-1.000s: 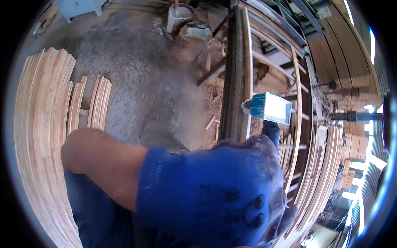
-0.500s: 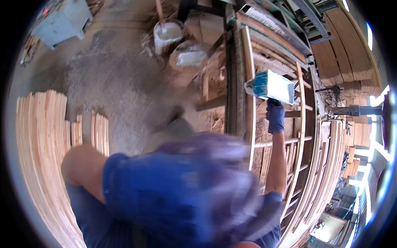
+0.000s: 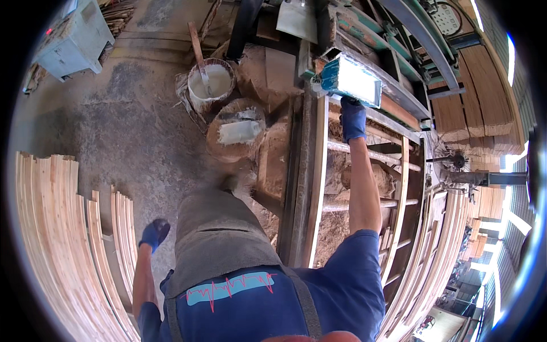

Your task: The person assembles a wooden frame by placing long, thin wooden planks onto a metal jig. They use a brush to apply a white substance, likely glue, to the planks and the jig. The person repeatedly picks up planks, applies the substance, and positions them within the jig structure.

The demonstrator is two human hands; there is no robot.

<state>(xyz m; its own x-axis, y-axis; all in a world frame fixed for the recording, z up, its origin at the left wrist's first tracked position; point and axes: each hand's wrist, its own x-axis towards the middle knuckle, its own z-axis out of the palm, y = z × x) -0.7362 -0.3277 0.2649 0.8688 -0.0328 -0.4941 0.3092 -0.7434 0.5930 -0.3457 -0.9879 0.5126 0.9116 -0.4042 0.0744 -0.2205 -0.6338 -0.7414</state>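
My right hand (image 3: 353,119), in a blue glove, is closed on the lower edge of a blue-and-white boxy container (image 3: 352,82). My arm is stretched forward, and the container is over the far end of a long metal frame (image 3: 301,188). Glare washes out its white face, so its contents cannot be made out. My left hand (image 3: 154,233), gloved in blue with a dark palm, hangs low at my left, near short wooden strips (image 3: 123,233). Its fingers do not show separately. Nothing is visible in that hand.
A bucket of whitish liquid (image 3: 211,80) with a wooden stick in it stands ahead, beside a round block with a white patch (image 3: 236,132). Stacked boards (image 3: 51,228) lie at left. Machinery (image 3: 393,62) rises ahead right. Long wooden strips (image 3: 436,256) line the right side.
My left arm, blurred across the middle before, is now lowered at my left side. The container in my right hand has moved forward and slightly left along the frame. The whole view has shifted.
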